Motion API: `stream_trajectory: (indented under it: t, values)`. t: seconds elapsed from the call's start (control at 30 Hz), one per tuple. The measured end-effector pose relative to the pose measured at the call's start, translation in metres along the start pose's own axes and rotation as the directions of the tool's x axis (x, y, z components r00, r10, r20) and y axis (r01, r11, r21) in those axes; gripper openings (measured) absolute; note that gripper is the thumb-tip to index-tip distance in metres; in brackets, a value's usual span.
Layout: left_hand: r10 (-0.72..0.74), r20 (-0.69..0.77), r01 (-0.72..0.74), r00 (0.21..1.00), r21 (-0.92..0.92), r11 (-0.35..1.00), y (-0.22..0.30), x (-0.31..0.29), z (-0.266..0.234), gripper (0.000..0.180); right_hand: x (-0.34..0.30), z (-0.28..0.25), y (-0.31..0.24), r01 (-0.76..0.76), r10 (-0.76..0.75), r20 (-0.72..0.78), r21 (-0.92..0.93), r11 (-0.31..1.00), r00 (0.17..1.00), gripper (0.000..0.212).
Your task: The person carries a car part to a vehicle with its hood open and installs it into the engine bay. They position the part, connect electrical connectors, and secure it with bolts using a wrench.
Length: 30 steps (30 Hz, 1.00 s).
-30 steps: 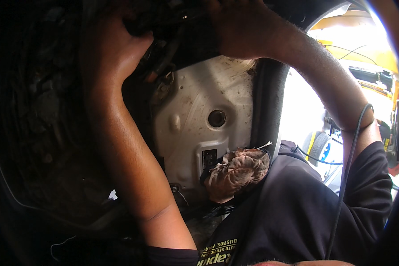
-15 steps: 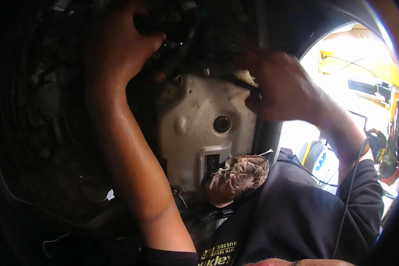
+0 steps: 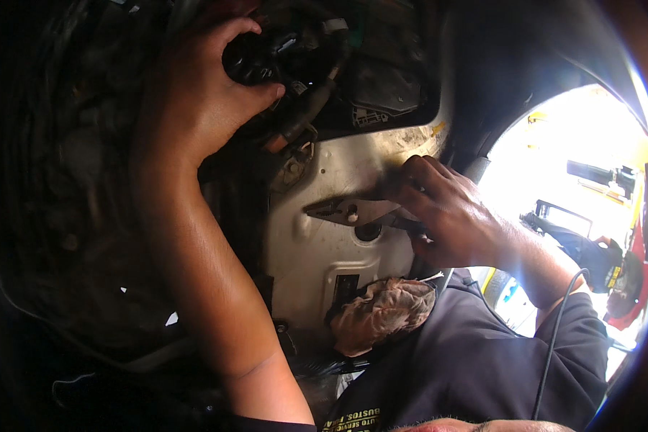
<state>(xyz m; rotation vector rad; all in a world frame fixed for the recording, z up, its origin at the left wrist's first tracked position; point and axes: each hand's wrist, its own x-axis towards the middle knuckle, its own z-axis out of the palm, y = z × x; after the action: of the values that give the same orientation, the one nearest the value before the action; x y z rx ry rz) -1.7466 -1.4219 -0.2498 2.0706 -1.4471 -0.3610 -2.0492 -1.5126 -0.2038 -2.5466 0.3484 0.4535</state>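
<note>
My left hand (image 3: 219,86) reaches up into a dark engine bay, thumb and fingers curled round a black, ribbed plastic-looking part (image 3: 254,61). Its far side is lost in shadow. In my right hand (image 3: 457,216) is a pair of pliers (image 3: 371,211), fingers closed about the handles. The jaws point left, in front of a pale metal panel (image 3: 295,266), and stand slightly apart with nothing seen between them. Part of a round dark hole (image 3: 369,232) in the panel shows just below the pliers.
A crumpled, stained rag (image 3: 385,313) rests low on the panel. Hoses (image 3: 306,115) and a black housing (image 3: 385,90) lie above it. A thin black cable (image 3: 552,338) runs past my right arm. Bright daylight enters at right, where yellow equipment (image 3: 547,133) stands.
My right hand has come down with the pliers, from the panel's upper edge to its middle; they were blurred and are now plain. My left hand stays at the black part.
</note>
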Motion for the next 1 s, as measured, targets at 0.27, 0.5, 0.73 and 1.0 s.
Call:
stream_trajectory:
  t: [0.27,0.5,0.73,1.0]
  values:
    - [-0.071,-0.070,0.076,0.995,0.064,0.995,-0.001,-0.005,0.006,0.067,0.038,-0.033,0.014,0.172,-0.173,0.032,0.028,0.985,0.984,0.051]
    - [-0.046,-0.091,0.022,0.995,-0.244,0.969,-0.013,0.000,0.011,0.058,0.142,-0.035,0.046,0.109,-0.102,-0.225,0.021,0.994,0.969,0.028]
    - [-0.051,-0.193,-0.021,0.980,-0.354,0.935,-0.024,0.004,0.017,0.047,0.167,-0.024,0.041,0.036,-0.029,-0.226,0.029,0.999,0.974,0.024]
    - [-0.054,-0.209,0.042,0.976,-0.059,0.997,0.000,0.022,0.007,0.043,0.172,-0.021,0.041,-0.033,0.035,0.062,-0.028,0.999,0.997,0.024]
